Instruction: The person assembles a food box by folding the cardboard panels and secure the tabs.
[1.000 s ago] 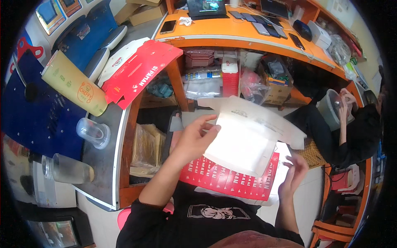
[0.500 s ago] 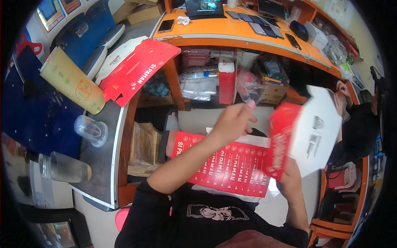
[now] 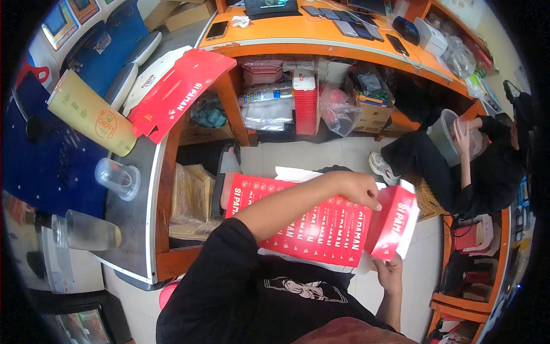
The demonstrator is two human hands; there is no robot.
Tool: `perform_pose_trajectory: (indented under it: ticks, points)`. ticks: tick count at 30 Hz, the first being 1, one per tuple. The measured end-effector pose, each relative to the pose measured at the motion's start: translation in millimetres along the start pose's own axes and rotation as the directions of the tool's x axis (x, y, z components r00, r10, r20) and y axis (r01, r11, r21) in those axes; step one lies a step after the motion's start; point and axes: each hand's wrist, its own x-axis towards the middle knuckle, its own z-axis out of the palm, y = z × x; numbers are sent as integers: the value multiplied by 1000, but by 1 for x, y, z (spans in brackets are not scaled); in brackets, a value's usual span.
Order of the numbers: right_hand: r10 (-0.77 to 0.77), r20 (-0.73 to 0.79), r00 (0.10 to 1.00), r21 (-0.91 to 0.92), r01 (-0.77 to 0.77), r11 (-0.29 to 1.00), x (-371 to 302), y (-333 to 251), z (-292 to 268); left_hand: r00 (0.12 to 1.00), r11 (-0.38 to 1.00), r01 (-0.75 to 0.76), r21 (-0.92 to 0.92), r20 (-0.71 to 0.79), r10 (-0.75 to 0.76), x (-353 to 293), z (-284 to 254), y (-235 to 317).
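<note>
A row of flat red cartons with white lettering (image 3: pixel 298 229) lies across my lap. At its right end my right hand (image 3: pixel 389 274) grips the lower edge of a red-and-white carton (image 3: pixel 394 221), which stands tilted and partly folded. My left hand (image 3: pixel 361 190) reaches across the row, its fingers curled down between the row's far right corner and that carton. What those fingers hold, if anything, is hidden. My left forearm covers part of the row.
On the left, a dark counter (image 3: pixel 140 229) bears a red carton sheet (image 3: pixel 177 94), a tall printed cup (image 3: pixel 91 114) and clear plastic cups (image 3: pixel 117 179). Phones (image 3: pixel 349 26) lie on the orange desk (image 3: pixel 263 34). At right, another person (image 3: pixel 487 155) holds a clear tub (image 3: pixel 444 137).
The carton in my right hand has come down from a raised position to the row's right end, its white panel turning away. My left hand has moved right and down toward it.
</note>
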Motion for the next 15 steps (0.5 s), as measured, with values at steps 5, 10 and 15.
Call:
perform_pose_trajectory:
  ticks: [5, 10, 15]
  points:
    - [59, 117, 991, 122, -74, 990, -10, 34, 13, 999, 996, -2, -84, -45, -2, 11, 3, -26]
    - [57, 190, 980, 263, -106, 959, -4, 38, 26, 999, 983, -27, -182, -31, 22, 12, 6, -35]
    - [162, 279, 947, 356, -258, 898, -12, 38, 35, 998, 962, 67, -264, 27, -61, -2, 4, -35]
